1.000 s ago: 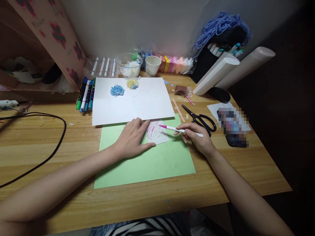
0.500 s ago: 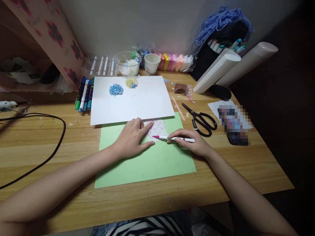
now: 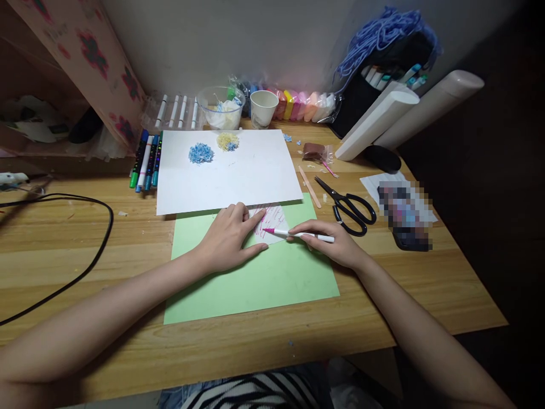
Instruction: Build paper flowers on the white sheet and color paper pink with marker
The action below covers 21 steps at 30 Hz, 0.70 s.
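Observation:
My right hand [image 3: 326,243] grips a white marker [image 3: 313,236] with a magenta tip. Its tip is over a small white piece of paper [image 3: 276,224] streaked with pink strokes; whether it touches I cannot tell. With thumb and index finger spread, my left hand [image 3: 227,236] lies flat at the left side of this piece. Under both is a green sheet of paper [image 3: 251,289]. A larger white sheet [image 3: 238,182] overlaps its far edge and bears a blue crumbly clump [image 3: 201,153] and a yellow one with some blue [image 3: 228,142].
Black-handled scissors [image 3: 347,204] and a wooden stick [image 3: 310,186] lie to the right, near a pixelated phone [image 3: 406,221]. Several markers [image 3: 146,162] lie at left. Behind stand a clear bowl [image 3: 221,111] and a paper cup [image 3: 263,108]. A black cable [image 3: 108,233] curves at left.
The marker in my right hand has shifted slightly, its tip moving a little away from me over the streaked paper. My left hand stays in place.

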Each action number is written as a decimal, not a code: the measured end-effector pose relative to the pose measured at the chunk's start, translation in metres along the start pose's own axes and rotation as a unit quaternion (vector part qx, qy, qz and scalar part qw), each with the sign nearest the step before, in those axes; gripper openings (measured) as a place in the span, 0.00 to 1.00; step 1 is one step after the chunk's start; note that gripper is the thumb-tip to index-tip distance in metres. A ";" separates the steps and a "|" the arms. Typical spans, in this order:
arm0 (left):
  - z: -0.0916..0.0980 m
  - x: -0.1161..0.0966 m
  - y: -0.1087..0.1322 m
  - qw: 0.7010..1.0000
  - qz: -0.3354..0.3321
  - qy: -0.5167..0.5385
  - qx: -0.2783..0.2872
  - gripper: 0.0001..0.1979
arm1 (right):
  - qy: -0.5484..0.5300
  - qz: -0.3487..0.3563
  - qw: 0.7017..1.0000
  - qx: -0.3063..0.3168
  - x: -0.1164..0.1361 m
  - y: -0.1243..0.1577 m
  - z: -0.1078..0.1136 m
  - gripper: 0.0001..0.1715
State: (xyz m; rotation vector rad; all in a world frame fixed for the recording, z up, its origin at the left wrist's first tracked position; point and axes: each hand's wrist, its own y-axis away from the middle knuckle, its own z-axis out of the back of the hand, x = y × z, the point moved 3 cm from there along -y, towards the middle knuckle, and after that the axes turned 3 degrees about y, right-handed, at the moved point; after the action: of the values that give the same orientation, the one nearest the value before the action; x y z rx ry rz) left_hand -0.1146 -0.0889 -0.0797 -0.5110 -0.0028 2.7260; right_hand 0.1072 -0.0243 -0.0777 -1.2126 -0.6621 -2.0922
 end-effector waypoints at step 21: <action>0.000 0.000 0.000 1.000 0.000 -0.002 0.005 0.35 | -0.059 -0.044 0.992 -0.103 -0.011 -0.003 0.013 0.16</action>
State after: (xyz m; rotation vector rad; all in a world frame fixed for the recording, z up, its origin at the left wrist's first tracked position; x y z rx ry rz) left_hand -0.1148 -0.0884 -0.0793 -0.5017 0.0109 2.7260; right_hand 0.1168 -0.0100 -0.0818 -1.4534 -0.5714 -2.2178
